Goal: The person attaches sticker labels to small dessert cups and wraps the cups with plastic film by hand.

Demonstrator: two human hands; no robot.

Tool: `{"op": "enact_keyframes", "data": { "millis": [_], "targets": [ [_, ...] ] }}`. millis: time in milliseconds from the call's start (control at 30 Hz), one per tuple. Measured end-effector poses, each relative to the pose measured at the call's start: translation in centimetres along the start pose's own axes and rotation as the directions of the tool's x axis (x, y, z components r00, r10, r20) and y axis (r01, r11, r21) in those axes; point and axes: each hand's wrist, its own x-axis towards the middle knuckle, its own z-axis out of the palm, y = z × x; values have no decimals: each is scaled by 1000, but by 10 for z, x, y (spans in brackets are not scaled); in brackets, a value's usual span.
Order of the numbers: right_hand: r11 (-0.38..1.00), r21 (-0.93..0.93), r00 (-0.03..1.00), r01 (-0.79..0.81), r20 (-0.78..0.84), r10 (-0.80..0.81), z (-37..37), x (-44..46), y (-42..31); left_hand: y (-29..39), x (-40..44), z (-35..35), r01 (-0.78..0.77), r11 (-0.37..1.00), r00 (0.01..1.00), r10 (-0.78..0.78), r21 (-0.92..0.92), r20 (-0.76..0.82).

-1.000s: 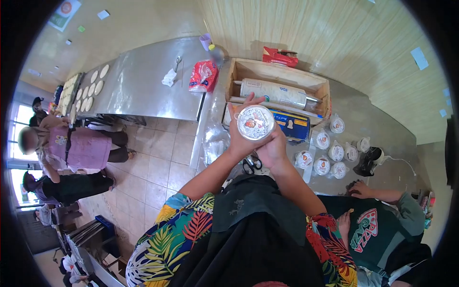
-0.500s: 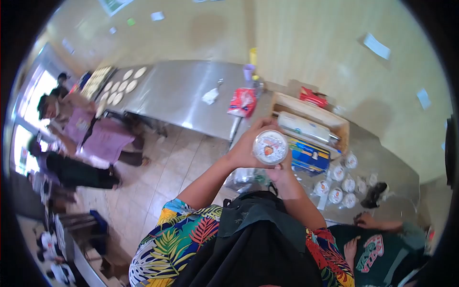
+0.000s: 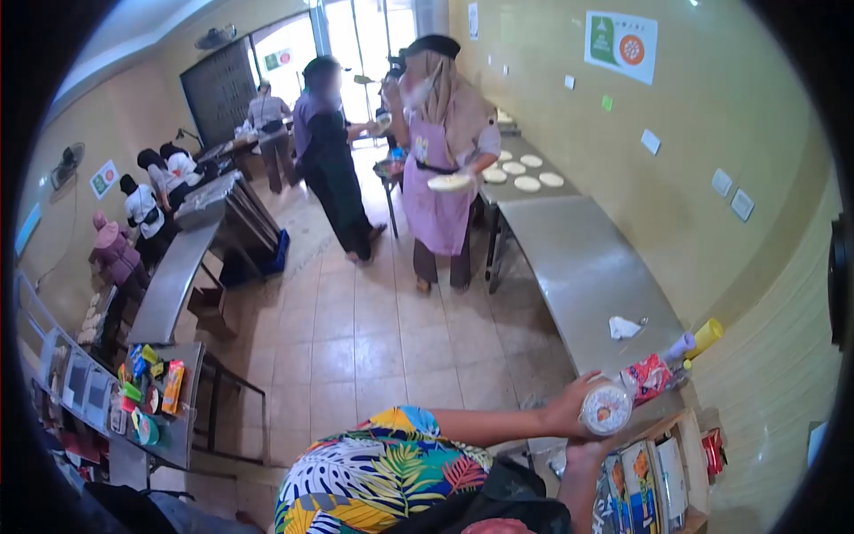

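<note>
A round, clear-sided tub (image 3: 607,408) with a printed white lid faces up at me, at the lower right of the head view. My left hand (image 3: 569,406) is wrapped round its far-left side, fingers closed on it. My right hand (image 3: 584,459) is against the near edge of the same tub, its fingers partly hidden beneath. Just beyond the tub lies a red and white packet (image 3: 652,377). Close to my right hand are several upright packs (image 3: 633,485) beside a wooden crate (image 3: 698,463).
A long steel table (image 3: 583,267) runs along the right wall, with a crumpled white cloth (image 3: 625,327), a purple cup (image 3: 681,345) and flat dough rounds (image 3: 527,183). Two people stand on the tiled floor, one in a pink apron (image 3: 436,214). At left, another table holds colourful items (image 3: 147,392).
My view has swung up and left, bringing the room and more people into sight. The tub stays between my hands, now lower right; the group of tubs on the table has left view.
</note>
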Motion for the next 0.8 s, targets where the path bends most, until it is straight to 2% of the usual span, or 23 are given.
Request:
{"op": "enact_keyframes", "data": {
  "millis": [67,133,167,200,233,267,300,333,400,433,500,533,567,633,667,733,800],
  "targets": [
    [998,62,973,1,228,-15,-13,8,11,7,-9,-13,19,999,999,-18,35,-29],
    [1000,22,960,19,279,-24,-10,5,17,10,-18,-27,39,985,998,-31,-168,47],
    [999,-38,956,30,293,-17,-1,-5,14,8,-20,-35,-21,975,991,51,-223,127],
    [995,-95,952,44,306,-13,5,-12,13,11,-18,-45,-33,976,992,57,-215,109],
    [997,-75,976,-4,218,20,5,-14,13,14,-16,-55,83,929,964,17,-360,266],
    [997,-82,973,-3,229,22,4,-12,15,16,-13,-63,219,852,905,5,-476,425],
    [995,-96,980,-37,189,55,2,-10,18,8,-8,-71,220,929,841,-26,-298,541],
    [991,-109,986,-73,142,88,-6,-10,20,7,-3,-74,218,929,843,-24,-300,538],
    [982,-163,979,-97,161,123,-17,-6,21,13,4,-75,48,909,860,173,-414,480],
    [983,-152,984,-100,131,121,-22,-4,22,8,3,-72,52,905,859,175,-422,481],
    [985,-140,989,-100,91,113,0,-17,24,-6,1,-62,-24,968,898,130,-248,421],
    [993,-116,998,-7,57,14,16,-23,27,-8,-1,-56,-21,967,895,131,-254,427],
    [992,-95,996,85,23,-83,28,-27,31,-8,-3,-52,14,961,944,79,-277,322],
    [991,-65,992,117,-42,-120,37,-28,37,-8,-7,-37,84,930,993,-50,-357,102],
    [987,-40,983,153,-101,-156,42,-29,39,-4,-7,-36,88,928,993,-53,-361,106],
    [981,-25,974,190,-117,-192,60,-35,40,6,-3,-33,186,883,977,-213,-430,-15],
    [980,-40,962,193,-189,-197,72,-39,37,2,-3,-31,206,879,974,-227,-430,2]
  ]
}}
